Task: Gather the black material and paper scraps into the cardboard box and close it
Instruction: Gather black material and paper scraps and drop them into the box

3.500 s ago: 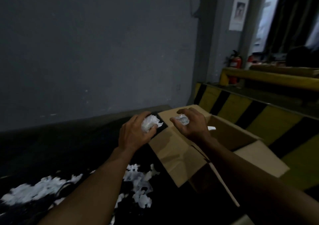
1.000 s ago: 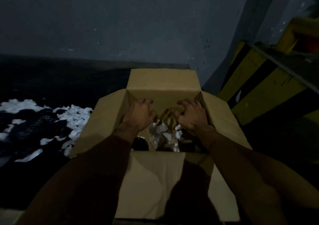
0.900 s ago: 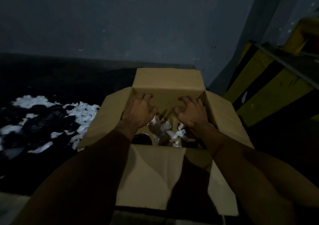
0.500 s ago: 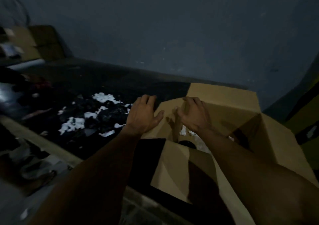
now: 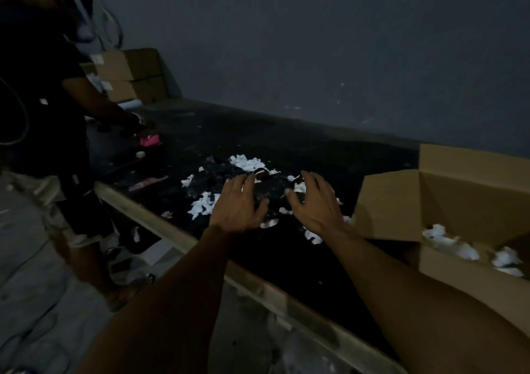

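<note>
Black material (image 5: 266, 191) lies in a dark heap on the counter (image 5: 301, 141), flecked and ringed with white paper scraps (image 5: 247, 163), just left of the cardboard box (image 5: 401, 207). Both hands are over it now: left hand (image 5: 239, 204) on the heap's left side, right hand (image 5: 314, 204) on its right, fingers spread and gently curved. Each grip is open, holding nothing. That bracketing looks like the set-up for a two-handed scoop, palms placed to sweep loose bits inward together. Whether the fingertips touch the heap, I cannot tell in this dim light.

The box stands at the counter's right end, flaps up, one flap leaning out toward the heap, so the carry should be short. The scraps in the box (image 5: 447, 242) say part of the job is done; closing is not.

Further left, another person (image 5: 43, 92) reaches toward a pink object (image 5: 149, 140), and stacked boxes (image 5: 129, 75) sit against the wall.
</note>
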